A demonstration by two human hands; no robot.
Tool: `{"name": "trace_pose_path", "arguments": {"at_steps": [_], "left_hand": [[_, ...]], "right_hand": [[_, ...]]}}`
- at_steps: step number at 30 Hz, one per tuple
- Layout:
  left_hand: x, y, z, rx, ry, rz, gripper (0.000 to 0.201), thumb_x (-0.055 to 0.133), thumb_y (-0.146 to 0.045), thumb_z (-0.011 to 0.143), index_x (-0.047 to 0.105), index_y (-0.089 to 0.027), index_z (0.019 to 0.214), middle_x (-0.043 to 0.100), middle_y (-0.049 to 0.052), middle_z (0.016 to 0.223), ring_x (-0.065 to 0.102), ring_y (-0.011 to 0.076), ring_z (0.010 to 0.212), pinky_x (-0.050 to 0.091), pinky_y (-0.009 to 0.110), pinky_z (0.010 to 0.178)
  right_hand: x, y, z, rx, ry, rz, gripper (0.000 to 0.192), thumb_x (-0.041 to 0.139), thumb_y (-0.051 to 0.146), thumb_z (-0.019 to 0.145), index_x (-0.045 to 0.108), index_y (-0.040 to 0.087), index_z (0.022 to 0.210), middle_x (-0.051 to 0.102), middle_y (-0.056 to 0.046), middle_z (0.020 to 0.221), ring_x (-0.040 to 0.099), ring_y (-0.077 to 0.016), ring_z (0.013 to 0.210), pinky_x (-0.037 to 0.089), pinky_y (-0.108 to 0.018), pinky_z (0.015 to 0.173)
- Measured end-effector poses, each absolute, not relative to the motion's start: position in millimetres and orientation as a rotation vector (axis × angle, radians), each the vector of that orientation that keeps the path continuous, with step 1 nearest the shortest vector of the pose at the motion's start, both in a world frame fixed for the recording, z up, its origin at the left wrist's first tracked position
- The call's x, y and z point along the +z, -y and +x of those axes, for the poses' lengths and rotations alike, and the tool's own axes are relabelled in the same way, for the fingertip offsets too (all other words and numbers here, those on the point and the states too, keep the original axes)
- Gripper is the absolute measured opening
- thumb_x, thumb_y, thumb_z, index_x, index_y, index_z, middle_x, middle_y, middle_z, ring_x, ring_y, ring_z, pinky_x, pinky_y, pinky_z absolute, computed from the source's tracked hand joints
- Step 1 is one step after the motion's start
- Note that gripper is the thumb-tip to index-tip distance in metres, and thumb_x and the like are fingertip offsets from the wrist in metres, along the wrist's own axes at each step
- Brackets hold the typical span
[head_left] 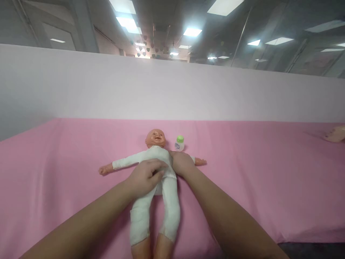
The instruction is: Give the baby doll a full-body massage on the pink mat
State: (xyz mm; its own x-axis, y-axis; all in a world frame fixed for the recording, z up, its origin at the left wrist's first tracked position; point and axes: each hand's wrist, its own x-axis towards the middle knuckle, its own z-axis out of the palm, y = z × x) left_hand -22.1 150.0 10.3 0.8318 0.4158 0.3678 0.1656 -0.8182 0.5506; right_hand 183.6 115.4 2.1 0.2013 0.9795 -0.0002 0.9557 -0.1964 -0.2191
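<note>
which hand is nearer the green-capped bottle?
Right. The right hand lies on the doll's arm, just below the bottle, not touching it. The left hand rests on the doll's belly, farther off.

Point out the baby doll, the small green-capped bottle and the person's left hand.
baby doll (155,138): head view, on its head.
green-capped bottle (179,139): head view, on the green cap.
left hand (145,177): head view, on the back of the hand resting on the doll's belly.

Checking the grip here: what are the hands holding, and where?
Both hold the baby doll in a white suit: left hand on its belly, right hand at its side under the arm.
</note>
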Motion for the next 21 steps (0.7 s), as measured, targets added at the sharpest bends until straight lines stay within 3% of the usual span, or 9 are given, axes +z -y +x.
{"name": "trace_pose_path", "arguments": {"at_steps": [3, 6, 8, 14, 18, 21], "left_hand": [[16.8, -135.3, -20.9, 0.468, 0.032, 2.471, 0.034, 0.047, -0.019, 0.095, 0.073, -0.024, 0.116, 0.077, 0.002, 0.111, 0.068, 0.021, 0.113, 0.041, 0.039, 0.115], [12.0, -144.4, -17.7, 0.438, 0.011, 2.515, 0.036, 0.046, -0.021, 0.098, 0.071, -0.027, 0.124, 0.075, 0.002, 0.12, 0.061, 0.0217, 0.128, 0.022, 0.045, 0.125], [5.4, -158.3, -13.5, 0.477, -0.114, 2.578, 0.038, 0.044, -0.026, 0.101, 0.068, -0.027, 0.13, 0.069, 0.003, 0.134, 0.052, 0.0231, 0.139, 0.017, 0.049, 0.127], [-10.0, -191.0, -4.2, 0.593, -0.456, 2.678, 0.049, 0.037, -0.039, 0.103, 0.059, -0.019, 0.143, 0.054, 0.006, 0.152, 0.042, 0.0234, 0.146, 0.026, 0.045, 0.125], [-18.5, -204.4, -13.2, 0.666, -0.681, 2.657, 0.055, 0.032, -0.043, 0.103, 0.057, -0.017, 0.144, 0.053, 0.006, 0.152, 0.043, 0.0238, 0.146, 0.03, 0.044, 0.123], [-24.0, -218.4, -25.2, 0.683, -0.903, 2.599, 0.055, 0.03, -0.044, 0.103, 0.057, -0.02, 0.145, 0.059, 0.005, 0.147, 0.053, 0.0241, 0.138, 0.038, 0.041, 0.118]], "right_hand": [[-1.5, -117.0, 186.6, 0.205, 1.876, -2.273, 0.045, 0.053, 0.022, 0.088, 0.066, 0.029, 0.131, 0.074, -0.008, 0.121, 0.068, -0.0282, 0.104, 0.046, -0.037, 0.087], [-6.0, -118.8, 192.6, 0.211, 1.869, -2.23, 0.047, 0.051, 0.02, 0.088, 0.067, 0.034, 0.129, 0.075, -0.005, 0.119, 0.068, -0.0262, 0.104, 0.045, -0.035, 0.085], [-8.3, -120.3, 196.5, 0.232, 1.857, -2.21, 0.046, 0.05, 0.019, 0.087, 0.07, 0.034, 0.126, 0.076, -0.003, 0.117, 0.068, -0.0246, 0.103, 0.045, -0.033, 0.086], [-9.7, -120.1, 200.3, 0.238, 1.826, -2.164, 0.045, 0.048, 0.02, 0.088, 0.071, 0.033, 0.125, 0.075, -0.002, 0.118, 0.067, -0.0231, 0.105, 0.045, -0.032, 0.089], [-6.9, -116.1, 196.4, 0.24, 1.818, -2.132, 0.05, 0.048, 0.019, 0.089, 0.066, 0.034, 0.133, 0.074, -0.002, 0.12, 0.066, -0.0231, 0.107, 0.046, -0.032, 0.089], [-3.2, -112.7, 188.7, 0.169, 1.799, -2.179, 0.043, 0.048, 0.02, 0.09, 0.07, 0.03, 0.126, 0.075, -0.005, 0.115, 0.066, -0.0267, 0.104, 0.046, -0.037, 0.089]]}}
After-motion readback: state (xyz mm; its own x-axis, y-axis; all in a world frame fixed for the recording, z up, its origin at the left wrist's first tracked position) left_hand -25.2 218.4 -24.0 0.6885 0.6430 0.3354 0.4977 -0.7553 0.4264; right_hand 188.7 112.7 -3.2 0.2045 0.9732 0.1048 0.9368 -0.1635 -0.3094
